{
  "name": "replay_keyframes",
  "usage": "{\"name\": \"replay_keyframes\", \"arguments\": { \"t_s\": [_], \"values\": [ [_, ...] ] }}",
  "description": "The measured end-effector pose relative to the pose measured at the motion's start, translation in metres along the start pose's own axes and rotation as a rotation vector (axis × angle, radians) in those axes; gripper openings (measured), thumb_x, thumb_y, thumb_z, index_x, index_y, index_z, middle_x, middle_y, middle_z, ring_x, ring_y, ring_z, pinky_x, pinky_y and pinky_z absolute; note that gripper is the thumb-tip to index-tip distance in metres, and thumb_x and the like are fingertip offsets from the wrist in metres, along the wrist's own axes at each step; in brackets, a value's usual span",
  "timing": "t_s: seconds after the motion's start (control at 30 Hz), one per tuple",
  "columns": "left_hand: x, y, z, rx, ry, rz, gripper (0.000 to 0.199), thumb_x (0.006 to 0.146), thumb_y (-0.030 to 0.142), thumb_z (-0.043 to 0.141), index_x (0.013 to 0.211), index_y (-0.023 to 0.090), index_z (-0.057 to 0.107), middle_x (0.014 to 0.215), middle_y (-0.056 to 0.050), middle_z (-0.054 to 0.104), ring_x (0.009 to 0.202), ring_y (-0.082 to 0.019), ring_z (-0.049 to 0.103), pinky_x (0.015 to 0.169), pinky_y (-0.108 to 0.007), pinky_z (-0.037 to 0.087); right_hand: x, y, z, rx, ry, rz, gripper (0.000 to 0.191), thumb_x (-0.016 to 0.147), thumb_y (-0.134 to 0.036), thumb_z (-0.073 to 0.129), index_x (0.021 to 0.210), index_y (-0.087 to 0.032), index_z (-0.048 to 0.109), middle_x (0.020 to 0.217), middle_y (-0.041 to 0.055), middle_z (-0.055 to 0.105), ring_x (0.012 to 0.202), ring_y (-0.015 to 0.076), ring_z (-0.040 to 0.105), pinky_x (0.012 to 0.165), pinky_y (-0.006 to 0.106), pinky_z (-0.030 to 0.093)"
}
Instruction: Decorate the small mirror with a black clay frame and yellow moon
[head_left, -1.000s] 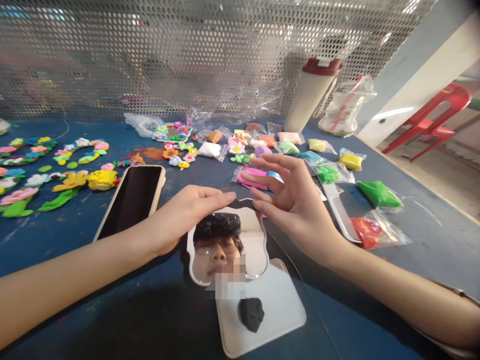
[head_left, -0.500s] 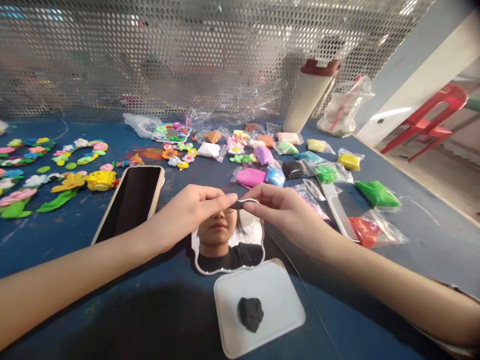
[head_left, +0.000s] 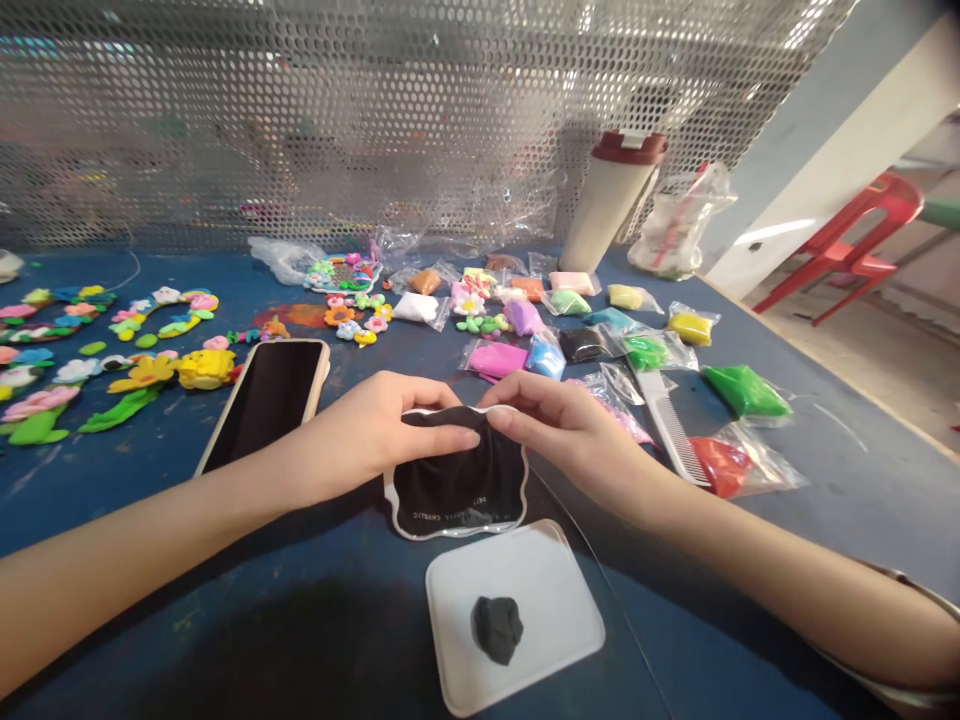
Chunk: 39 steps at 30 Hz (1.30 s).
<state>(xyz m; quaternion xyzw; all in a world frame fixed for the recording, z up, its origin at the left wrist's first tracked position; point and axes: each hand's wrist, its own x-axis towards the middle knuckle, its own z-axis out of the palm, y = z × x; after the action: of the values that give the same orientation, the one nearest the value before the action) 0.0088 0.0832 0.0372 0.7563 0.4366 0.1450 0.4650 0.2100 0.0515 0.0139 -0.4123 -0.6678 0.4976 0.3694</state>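
Blue counter (head_left: 337, 640), perforated screen (head_left: 300, 130) behind, and at centre frame one mirror (head_left: 457, 490): left hand (head_left: 390, 435) and right hand (head_left: 559, 435) pinch its top edge, each grip nearly closed. Just below, one tray (head_left: 555, 590) bears one black lump (head_left: 498, 630). One phone (head_left: 274, 395) left, forearm blocking its bottom; one comb (head_left: 671, 425) right; one tumbler (head_left: 611, 205) upper right.

The left hand (head_left: 409, 435) partly hides the mirror (head_left: 459, 490).
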Motion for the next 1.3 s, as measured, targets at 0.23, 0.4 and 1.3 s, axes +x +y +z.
{"name": "replay_keyframes", "arguments": {
  "t_s": [0.23, 0.4, 1.3],
  "values": [
    [-0.005, 0.000, -0.006, 0.230, 0.087, 0.159, 0.025, 0.081, 0.046, 0.064, 0.096, 0.027, 0.068, 0.089, 0.005, 0.074, 0.084, -0.018, 0.069, 0.072, -0.026, 0.050, 0.000, 0.004, 0.000, 0.002, 0.002, -0.014, 0.016, 0.090, -0.031, 0.056, 0.087, -0.016, 0.062, 0.080, 0.0001, 0.060, 0.074, 0.0117, 0.055, 0.066, 0.023, 0.043],
    [-0.003, -0.008, -0.005, 0.423, 0.225, 0.265, 0.034, 0.082, 0.042, 0.066, 0.111, 0.026, 0.060, 0.103, 0.002, 0.073, 0.093, -0.019, 0.068, 0.075, -0.028, 0.050, 0.001, 0.011, -0.002, 0.035, -0.048, 0.012, 0.014, 0.086, -0.027, 0.062, 0.097, -0.019, 0.062, 0.090, 0.0010, 0.064, 0.083, 0.0146, 0.060, 0.075, 0.028, 0.046],
    [-0.002, -0.024, 0.005, 0.930, 0.545, 0.726, 0.015, 0.090, 0.027, 0.057, 0.088, 0.015, 0.066, 0.082, -0.002, 0.072, 0.079, -0.016, 0.068, 0.067, -0.026, 0.050, 0.003, 0.018, -0.003, -0.023, 0.028, -0.007, 0.017, 0.083, -0.027, 0.064, 0.098, -0.018, 0.063, 0.091, 0.0032, 0.065, 0.086, 0.0174, 0.061, 0.078, 0.031, 0.047]
  ]
}}
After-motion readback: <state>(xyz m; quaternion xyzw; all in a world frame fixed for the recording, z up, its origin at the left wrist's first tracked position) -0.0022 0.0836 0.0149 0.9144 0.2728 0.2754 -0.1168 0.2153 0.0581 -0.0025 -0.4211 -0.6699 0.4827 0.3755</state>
